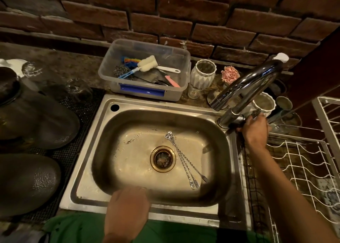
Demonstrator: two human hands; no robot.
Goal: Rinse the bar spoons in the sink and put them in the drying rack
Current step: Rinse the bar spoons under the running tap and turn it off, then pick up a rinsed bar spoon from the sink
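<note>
**Op A:** Two hands are in my feed. My right hand (254, 130) is at the base of the tap (244, 88); its fingers (246, 126) curl round the lever there and grip it. My left hand (128, 204) lies on the near rim of the sink (88, 169), fingers loosely bent over the edge into the basin, holding nothing.

**Op B:** Where are the bar spoons?

**Op A:** Three bar spoons (182, 158) lie together on the sink floor, just right of the drain (162, 159). Their bowls point to the far side and touch one another; their small fork ends fan out toward the near right corner. Neither hand touches them.

**Op B:** And the drying rack?

**Op A:** White wire drying rack (305, 161), right of the sink, beyond my right forearm. No spoons in the part I can see.

**Op B:** Any writing or labels?

**Op A:** None I can read. The clear plastic tub (128, 88) behind the sink has a blue strip on its front, but no letters show. Inside it lie a white sponge brush (149, 63), a scouring pad and a pink-handled tool.

**Op B:** Anything else on the desk?

**Op A:** White ribbed cups (202, 73) and a pink flower-like thing (230, 74) stand near the tap. Dark domed covers (27, 180) sit on a black mesh mat to the left. Brick wall (165, 12) behind.
</note>
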